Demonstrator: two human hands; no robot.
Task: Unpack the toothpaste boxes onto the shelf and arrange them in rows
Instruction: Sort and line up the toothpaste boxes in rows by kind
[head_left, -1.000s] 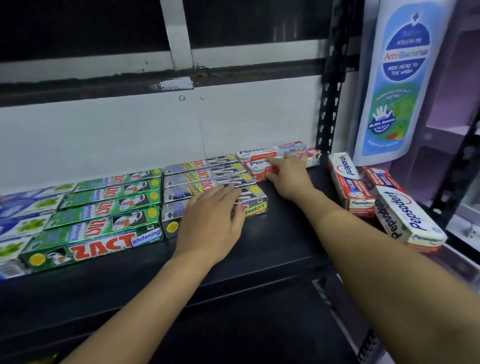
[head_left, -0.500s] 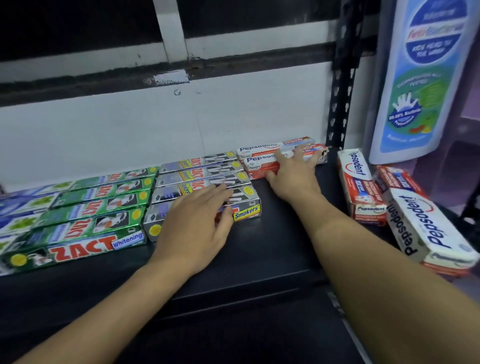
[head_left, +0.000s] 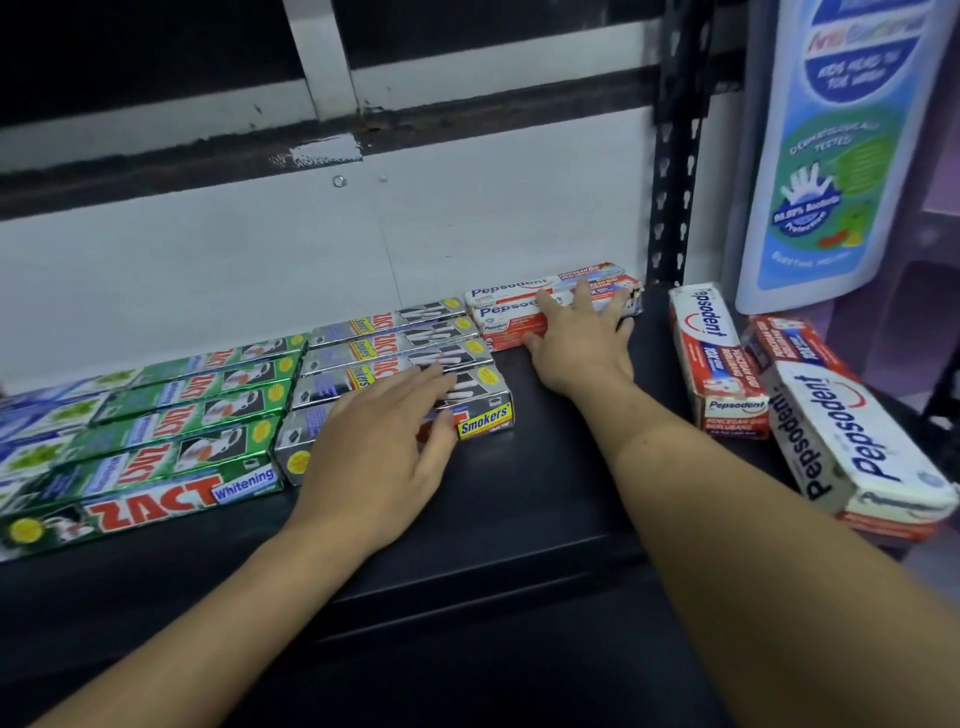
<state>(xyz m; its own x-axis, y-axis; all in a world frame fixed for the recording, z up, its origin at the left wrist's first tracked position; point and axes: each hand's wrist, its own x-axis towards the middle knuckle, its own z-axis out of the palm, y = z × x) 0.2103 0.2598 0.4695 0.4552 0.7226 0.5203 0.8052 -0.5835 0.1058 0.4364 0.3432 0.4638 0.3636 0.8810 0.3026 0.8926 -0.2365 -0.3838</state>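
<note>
Head view: left hand (head_left: 379, 447) lies flat on glossy silver carton (head_left: 485, 415).

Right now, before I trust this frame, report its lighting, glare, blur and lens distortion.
Head view: the white wall is evenly lit, while below the black shelf all goes nearly black. Head view: the foil of the silver Smokers boxes glares, washing out some print. Head view: the blue poster is smeared, its small text unreadable, and the rack post bows from the wide lens.
</note>
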